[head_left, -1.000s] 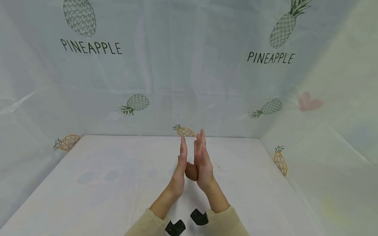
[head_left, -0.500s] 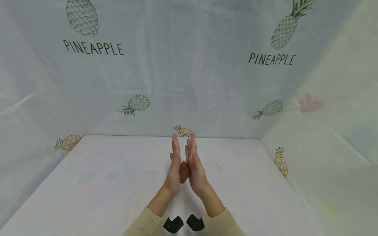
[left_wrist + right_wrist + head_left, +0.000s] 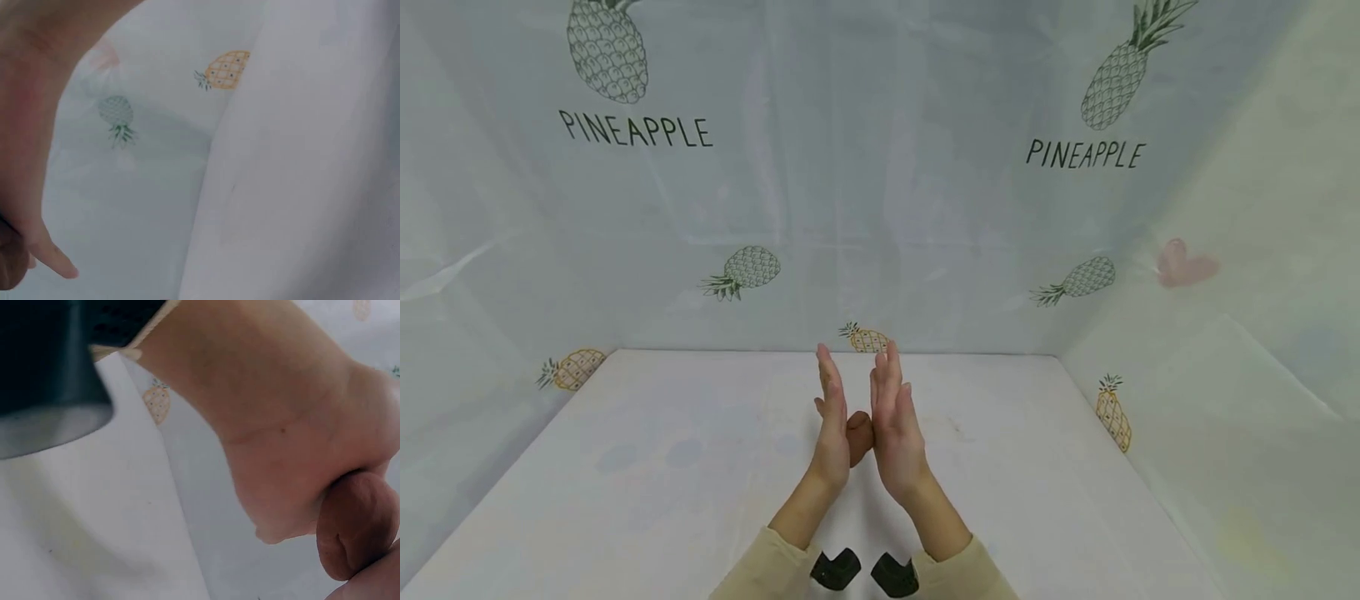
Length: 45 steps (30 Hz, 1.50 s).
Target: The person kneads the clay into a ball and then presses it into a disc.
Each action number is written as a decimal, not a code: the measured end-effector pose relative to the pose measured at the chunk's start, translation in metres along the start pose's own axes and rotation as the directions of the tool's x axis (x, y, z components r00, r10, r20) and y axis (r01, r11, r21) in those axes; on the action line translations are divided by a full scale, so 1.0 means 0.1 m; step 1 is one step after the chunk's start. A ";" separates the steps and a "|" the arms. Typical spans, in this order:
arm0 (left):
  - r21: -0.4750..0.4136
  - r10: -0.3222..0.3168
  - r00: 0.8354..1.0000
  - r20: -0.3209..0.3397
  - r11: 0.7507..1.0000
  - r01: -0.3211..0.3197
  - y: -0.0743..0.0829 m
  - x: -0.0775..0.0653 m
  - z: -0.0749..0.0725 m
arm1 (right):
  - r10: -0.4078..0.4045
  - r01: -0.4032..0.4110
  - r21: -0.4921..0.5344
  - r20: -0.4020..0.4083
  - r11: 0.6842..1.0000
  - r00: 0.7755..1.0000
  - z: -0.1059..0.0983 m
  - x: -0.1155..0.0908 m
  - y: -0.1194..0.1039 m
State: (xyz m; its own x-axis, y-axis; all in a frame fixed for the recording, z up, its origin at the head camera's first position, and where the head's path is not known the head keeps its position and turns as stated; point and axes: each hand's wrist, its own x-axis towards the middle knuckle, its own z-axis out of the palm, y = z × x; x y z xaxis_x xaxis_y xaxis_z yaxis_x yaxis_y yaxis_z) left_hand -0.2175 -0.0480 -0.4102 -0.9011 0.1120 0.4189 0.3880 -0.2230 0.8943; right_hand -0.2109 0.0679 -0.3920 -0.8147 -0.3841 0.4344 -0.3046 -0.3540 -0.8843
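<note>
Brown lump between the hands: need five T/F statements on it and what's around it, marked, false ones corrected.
1. The brown lump sits between the left hand and the right hand. True.
2. The right hand's fingers are curled round the lump. False: its fingers are straight.
3. The right wrist view shows a crease in the lump. True.
4. The left wrist view shows the whole lump. False: only part shows, at the lower left edge.
5. Both sleeves are pale beige. True.
</note>
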 end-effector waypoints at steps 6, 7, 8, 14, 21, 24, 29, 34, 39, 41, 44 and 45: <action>0.004 0.027 0.997 0.073 1.000 -0.027 -0.06 -0.02 0.04 | -0.030 0.031 0.013 -0.037 0.999 0.999 -0.03 0.01 -0.02; 0.013 0.034 0.996 0.079 0.999 -0.035 -0.06 -0.03 0.05 | -0.030 0.031 0.013 -0.042 0.999 0.999 -0.04 0.01 -0.02; 0.017 0.040 0.996 0.083 0.999 -0.042 -0.06 -0.04 0.07 | -0.030 0.030 0.010 -0.046 1.000 0.999 -0.05 0.01 -0.02; 0.082 0.041 0.996 0.074 0.996 -0.047 0.00 -0.11 0.19 | 0.004 -0.004 0.007 -0.082 1.000 0.997 -0.15 0.02 0.02; 0.082 0.033 0.997 0.072 0.996 -0.039 0.03 -0.09 0.19 | 0.083 -0.081 0.038 -0.049 0.996 0.995 -0.17 0.03 0.10; 0.047 -0.004 0.998 0.064 0.999 0.001 0.03 -0.09 0.12 | 0.089 -0.089 0.030 -0.013 0.996 0.996 -0.12 0.02 0.14; 0.073 -0.009 0.999 0.032 0.997 0.007 0.02 -0.07 0.07 | 0.069 -0.069 0.011 0.009 0.998 0.998 -0.07 0.00 0.13; 0.111 0.012 1.000 0.007 0.994 -0.013 0.00 -0.06 0.05 | 0.062 -0.063 0.007 0.008 0.998 0.998 -0.04 -0.02 0.09; 0.110 0.004 1.000 -0.010 0.994 -0.003 -0.02 -0.05 0.01 | 0.036 -0.035 -0.010 0.025 0.999 0.999 -0.03 -0.03 0.05; 0.099 0.004 1.000 0.008 0.995 -0.005 -0.02 -0.05 0.01 | 0.018 -0.017 -0.009 0.022 1.000 1.000 -0.03 -0.03 0.03; 0.068 -0.002 0.999 0.049 0.998 -0.001 -0.04 -0.05 0.00 | -0.004 0.004 -0.002 0.013 1.000 1.000 -0.03 -0.03 0.01; 0.063 -0.002 0.998 0.060 0.998 -0.002 -0.05 -0.05 0.00 | -0.009 0.009 0.000 0.008 1.000 1.000 -0.03 -0.03 0.00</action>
State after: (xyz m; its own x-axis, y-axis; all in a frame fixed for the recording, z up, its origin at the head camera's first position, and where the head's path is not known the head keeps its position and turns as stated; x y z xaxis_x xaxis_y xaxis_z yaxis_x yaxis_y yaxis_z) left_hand -0.2152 -0.0475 -0.4168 -0.8884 0.1706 0.4261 0.4012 -0.1622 0.9015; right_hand -0.2101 0.0718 -0.3939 -0.8079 -0.3882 0.4435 -0.3114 -0.3577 -0.8804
